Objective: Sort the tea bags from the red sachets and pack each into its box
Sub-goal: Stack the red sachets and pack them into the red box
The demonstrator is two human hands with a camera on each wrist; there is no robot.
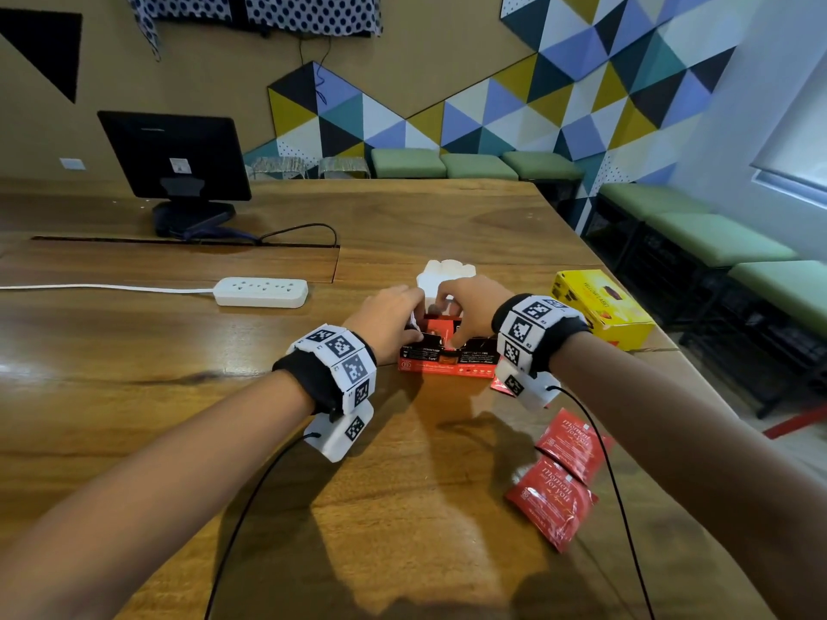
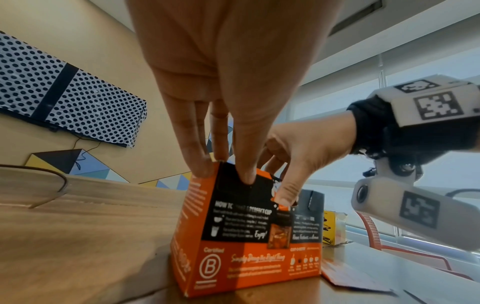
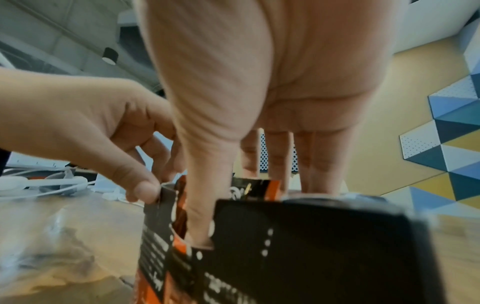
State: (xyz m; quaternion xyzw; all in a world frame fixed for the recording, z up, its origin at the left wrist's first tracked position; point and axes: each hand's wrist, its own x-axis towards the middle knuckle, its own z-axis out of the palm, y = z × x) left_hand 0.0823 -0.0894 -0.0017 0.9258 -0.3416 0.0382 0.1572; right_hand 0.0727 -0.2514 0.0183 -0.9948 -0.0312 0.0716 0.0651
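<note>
The red tea box (image 1: 447, 358) stands open on the wooden table (image 1: 179, 351), its white lid flap (image 1: 443, 275) tilted back. My left hand (image 1: 402, 322) pinches the box's left top edge (image 2: 221, 185), thumb on the front, fingers behind. My right hand (image 1: 452, 319) reaches into the box from above, its thumb in the front notch (image 3: 200, 232) and its fingers behind, pinching a red sachet (image 1: 441, 329) that stands inside. Two red sachets (image 1: 573, 440) (image 1: 550, 498) lie at the near right, and another one (image 1: 497, 385) peeks out under my right wrist. The yellow tea box (image 1: 599, 315) sits at the right.
A white power strip (image 1: 262, 292) with its cord lies to the left. A black monitor (image 1: 176, 163) stands at the back left. The table's right edge runs close behind the yellow box, with green stools (image 1: 716, 239) beyond it.
</note>
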